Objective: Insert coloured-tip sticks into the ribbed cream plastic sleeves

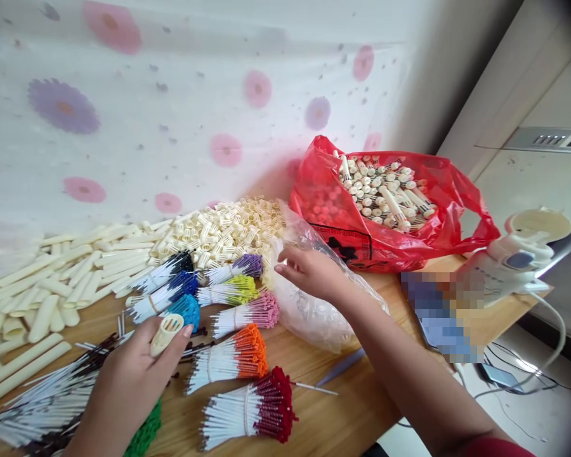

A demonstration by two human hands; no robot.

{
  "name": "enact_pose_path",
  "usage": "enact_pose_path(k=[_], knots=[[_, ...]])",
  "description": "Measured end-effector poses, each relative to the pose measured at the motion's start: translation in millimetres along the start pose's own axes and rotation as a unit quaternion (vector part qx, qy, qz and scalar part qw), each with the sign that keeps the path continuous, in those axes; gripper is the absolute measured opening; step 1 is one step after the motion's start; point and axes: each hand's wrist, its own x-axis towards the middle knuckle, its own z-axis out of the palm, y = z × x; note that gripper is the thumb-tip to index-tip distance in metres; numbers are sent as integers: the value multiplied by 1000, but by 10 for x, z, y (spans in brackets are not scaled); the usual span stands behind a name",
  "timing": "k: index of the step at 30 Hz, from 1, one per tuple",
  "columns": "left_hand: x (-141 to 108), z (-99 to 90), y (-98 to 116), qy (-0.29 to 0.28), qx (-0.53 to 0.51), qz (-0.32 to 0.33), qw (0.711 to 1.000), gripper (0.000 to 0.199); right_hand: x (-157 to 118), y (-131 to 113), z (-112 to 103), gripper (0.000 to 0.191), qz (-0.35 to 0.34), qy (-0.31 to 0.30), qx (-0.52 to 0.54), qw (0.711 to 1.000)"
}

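Observation:
My left hand [143, 362] is wrapped round a short cream plastic tube [166, 334], its slotted open end facing up. Beyond it stands a blue-tipped bundle [185, 311]. My right hand [302, 270] hovers by a clear plastic bag [323, 311], fingers apart and with nothing visible in them. To its left lies a heap of small slotted cream plastic pieces [228, 231]. Banded bundles of thin white sticks have coloured tips: orange [228, 358], dark red [250, 409], pink [247, 312], yellow-green [228, 291] and purple [235, 269] among them.
Long cream tubes [76, 273] are piled at the left. A red bag [342, 216] full of slotted-end cream tubes stands at the back right. Loose dark-tipped sticks [52, 393] lie at the front left. A white appliance [509, 266] with a cable occupies the table's right end.

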Motion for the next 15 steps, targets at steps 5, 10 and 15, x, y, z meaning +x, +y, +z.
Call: enact_pose_path(k=[5, 10, 15], knots=[[1, 69, -23, -50, 36, 43, 997, 29, -36, 74, 305, 18, -46, -63, -23, 997], [56, 132, -199, -116, 78, 96, 986, 31, -93, 20, 416, 21, -67, -67, -54, 994], [74, 168, -279, -83, 62, 197, 975, 29, -85, -65, 449, 23, -96, -56, -67, 992]])
